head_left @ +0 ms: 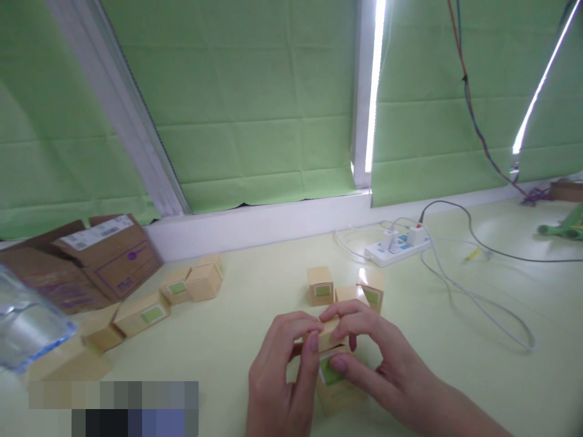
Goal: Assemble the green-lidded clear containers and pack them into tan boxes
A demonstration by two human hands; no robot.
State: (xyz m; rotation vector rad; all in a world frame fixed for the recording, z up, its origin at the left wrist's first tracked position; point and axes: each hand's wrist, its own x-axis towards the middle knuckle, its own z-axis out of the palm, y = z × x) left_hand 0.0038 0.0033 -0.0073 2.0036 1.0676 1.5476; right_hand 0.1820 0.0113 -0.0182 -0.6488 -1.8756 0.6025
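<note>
At the lower middle, a small tan cardboard box [344,394] with a green label stands between my two hands. My left hand [286,370] pinches the left side of its top, thumb and forefinger close together. From the right, my right hand [380,343] curls its fingers over the top flap, and its thumb presses on the green label. A dark gap shows under the front of the lid. Just beyond my fingers stand similar boxes: one with a green label [320,286], one partly hidden [351,295] and one at the right [373,286].
Several more tan boxes [142,312] line the left side, near a large brown carton [118,255] and a clear plastic container [31,321]. A white power strip [398,247] with cables lies at the back right. Green blinds [255,97] hang behind the table.
</note>
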